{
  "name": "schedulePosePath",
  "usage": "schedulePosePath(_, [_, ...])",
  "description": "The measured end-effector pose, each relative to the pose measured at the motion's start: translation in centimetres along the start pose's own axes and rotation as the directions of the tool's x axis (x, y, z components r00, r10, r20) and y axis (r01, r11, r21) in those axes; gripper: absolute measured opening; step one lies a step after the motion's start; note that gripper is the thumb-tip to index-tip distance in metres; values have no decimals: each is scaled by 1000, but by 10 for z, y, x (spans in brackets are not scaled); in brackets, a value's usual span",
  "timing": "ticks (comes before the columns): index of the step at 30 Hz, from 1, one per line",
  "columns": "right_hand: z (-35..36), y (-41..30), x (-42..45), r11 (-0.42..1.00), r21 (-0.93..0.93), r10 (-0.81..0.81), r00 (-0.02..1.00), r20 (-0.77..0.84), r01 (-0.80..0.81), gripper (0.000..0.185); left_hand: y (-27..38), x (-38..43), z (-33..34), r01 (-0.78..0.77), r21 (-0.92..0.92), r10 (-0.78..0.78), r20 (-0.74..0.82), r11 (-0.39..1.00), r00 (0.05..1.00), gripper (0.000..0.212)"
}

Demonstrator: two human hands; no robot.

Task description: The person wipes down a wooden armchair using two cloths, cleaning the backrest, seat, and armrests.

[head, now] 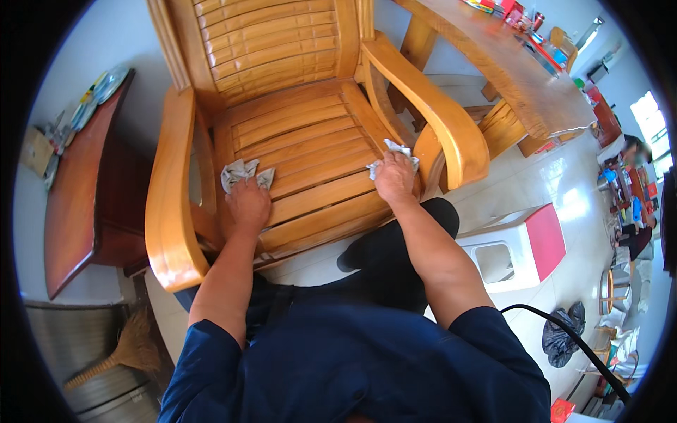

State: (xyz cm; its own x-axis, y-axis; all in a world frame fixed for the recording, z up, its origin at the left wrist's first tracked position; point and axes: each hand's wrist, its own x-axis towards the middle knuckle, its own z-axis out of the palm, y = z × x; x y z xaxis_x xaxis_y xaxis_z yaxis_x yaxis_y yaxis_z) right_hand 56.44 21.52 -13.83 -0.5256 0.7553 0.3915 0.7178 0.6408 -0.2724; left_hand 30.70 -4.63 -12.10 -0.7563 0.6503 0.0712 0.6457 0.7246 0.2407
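A varnished wooden armchair [296, 143] with a slatted seat and a carved back stands in front of me. My left hand [248, 206] presses a crumpled greyish cloth [239, 173] onto the left side of the seat, close to the left armrest [168, 211]. Another pale cloth [399, 149] is bunched under my right hand [395, 177] at the seat's right edge, beside the right armrest [439, 108]. Both palms face down, so most of each cloth's underside is hidden.
A long wooden table [508, 69] extends at the right. On the tiled floor lie a white stool with a pink top [547, 243] and a black plastic bag [560, 338]. A dark red cabinet [79, 211] and a straw broom [132, 343] are left. A person [634, 243] sits far right.
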Motion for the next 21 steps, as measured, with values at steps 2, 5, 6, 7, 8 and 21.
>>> schedulePosePath(2, [-2,4,-11,1000,12,-3,1000,-19,4,37,-8,-23,5,-66,-3,65,-79,998,995,39])
schedulePosePath(5, [3,25,-31,999,-40,-16,989,-149,11,33,-9,-51,12,-110,-4,108,-146,994,983,38])
schedulePosePath(6, [2,25,-35,997,-23,69,989,-128,-73,32,-10,-62,12,-137,6,136,-197,990,971,37])
schedulePosePath(7, [1,27,-38,993,-40,102,988,-118,-108,32,-10,-70,11,-142,11,141,-196,990,970,37])
schedulePosePath(8, [-1,31,-40,988,-59,137,984,-110,-144,32,-10,-77,10,-148,14,148,-195,989,970,37])
schedulePosePath(21, [-17,-12,-60,981,193,-19,999,37,12,35,46,-126,16,-626,-32,603,-237,779,762,44])
